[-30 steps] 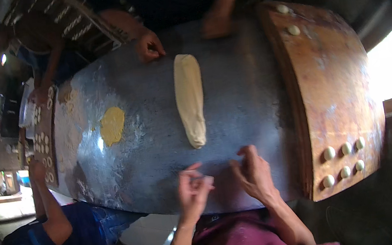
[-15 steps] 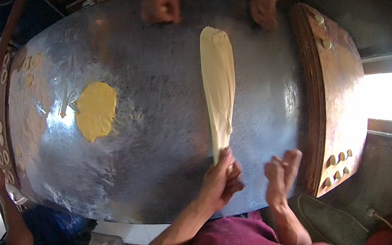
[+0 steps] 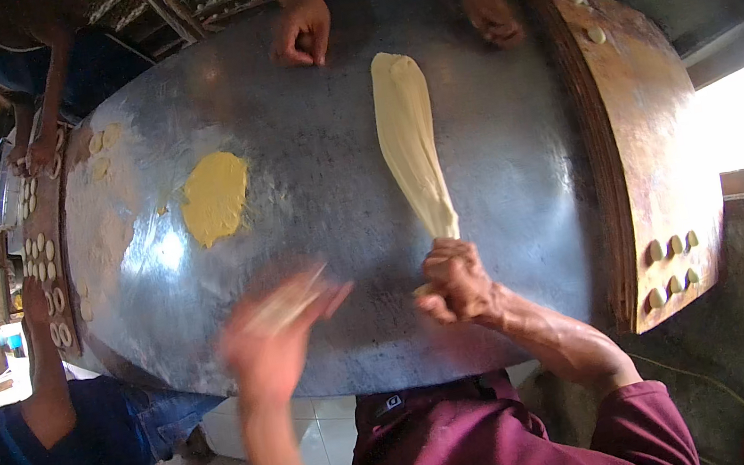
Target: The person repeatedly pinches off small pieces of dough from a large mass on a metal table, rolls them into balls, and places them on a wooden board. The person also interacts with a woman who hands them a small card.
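A long, pale yellow strip of dough [image 3: 406, 123] lies lengthwise on the metal-topped table [image 3: 314, 155], its wide end toward the far side. My right hand [image 3: 457, 285] is closed round the narrow near end of it. To the left, above the near part of the table, is my left hand [image 3: 273, 341], smeared by motion. A pale streak shows across its fingers, and I cannot make out what it is. Beyond it a flat, deeper yellow patch of soft dough or fat [image 3: 215, 199] is spread on the tabletop.
A wooden board stack [image 3: 650, 146] at the right bears several small dough pieces [image 3: 675, 245]. Another person's hands [image 3: 303, 33] rest at the far edge. On the left, more people work by a board [image 3: 56, 267] with dough rounds and rings. Flour dusts the table's left side.
My left hand has let go of the strip's near end and swung left. My right hand has come onto that end and gripped it. The view has shifted a little.
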{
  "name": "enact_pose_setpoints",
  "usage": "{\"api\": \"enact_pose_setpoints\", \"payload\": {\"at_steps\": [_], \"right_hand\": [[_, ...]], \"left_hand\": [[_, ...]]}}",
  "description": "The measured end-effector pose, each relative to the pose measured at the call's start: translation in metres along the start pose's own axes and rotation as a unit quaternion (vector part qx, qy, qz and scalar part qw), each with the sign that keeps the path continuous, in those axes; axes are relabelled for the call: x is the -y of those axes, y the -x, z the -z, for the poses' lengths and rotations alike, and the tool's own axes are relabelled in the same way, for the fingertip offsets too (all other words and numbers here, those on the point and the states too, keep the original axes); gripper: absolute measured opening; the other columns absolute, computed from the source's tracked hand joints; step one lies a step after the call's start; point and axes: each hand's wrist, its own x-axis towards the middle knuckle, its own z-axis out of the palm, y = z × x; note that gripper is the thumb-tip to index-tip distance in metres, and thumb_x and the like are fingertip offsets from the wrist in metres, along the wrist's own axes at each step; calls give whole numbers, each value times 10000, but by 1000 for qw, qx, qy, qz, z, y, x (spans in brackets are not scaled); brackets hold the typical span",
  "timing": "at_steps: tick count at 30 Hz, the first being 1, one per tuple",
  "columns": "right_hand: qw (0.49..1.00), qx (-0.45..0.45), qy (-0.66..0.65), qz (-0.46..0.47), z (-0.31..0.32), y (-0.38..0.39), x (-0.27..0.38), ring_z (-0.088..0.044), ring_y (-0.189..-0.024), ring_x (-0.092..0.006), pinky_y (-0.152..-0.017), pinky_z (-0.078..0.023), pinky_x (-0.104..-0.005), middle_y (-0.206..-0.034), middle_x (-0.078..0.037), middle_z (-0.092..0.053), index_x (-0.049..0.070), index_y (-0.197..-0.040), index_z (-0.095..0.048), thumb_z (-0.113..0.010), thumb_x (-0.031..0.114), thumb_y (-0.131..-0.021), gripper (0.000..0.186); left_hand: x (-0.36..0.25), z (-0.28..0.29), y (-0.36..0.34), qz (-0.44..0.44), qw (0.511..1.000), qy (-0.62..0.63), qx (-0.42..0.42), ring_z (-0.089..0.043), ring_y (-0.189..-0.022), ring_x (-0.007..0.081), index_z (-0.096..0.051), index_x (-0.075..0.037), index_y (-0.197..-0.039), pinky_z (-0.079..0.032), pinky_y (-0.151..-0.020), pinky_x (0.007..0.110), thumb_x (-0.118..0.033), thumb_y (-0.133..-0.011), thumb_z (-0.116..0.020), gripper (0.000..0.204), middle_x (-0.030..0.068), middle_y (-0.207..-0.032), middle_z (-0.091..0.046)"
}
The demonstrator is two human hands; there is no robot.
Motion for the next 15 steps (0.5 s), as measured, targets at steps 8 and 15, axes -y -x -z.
{"api": "enact_pose_setpoints", "payload": {"at_steps": [8,15], "right_hand": [[995,-25,38,-92,-15,111,141,-421,-614,-248,-572,-344,-384,-713,-74,-446,99,-709,-464,-599,618,-819,548],[867,215,202,-401,61,177,85,-330,-1413,-360,-1179,-191,-555,-1505,-159,-429,48,-1497,-389,-436,282,-1021,533]], "left_hand": [[60,-39,-121,-54,971,231,26,-629,-1118,177,-560,-74,-1376,-558,-857,316,-34,-895,-617,487,107,-1301,-628],[137,-47,57,-294,770,-562,-69,-427,-1376,333,-770,-175,-913,-52,-1191,693,-243,-848,-718,108,-5,-1152,-712]]}}
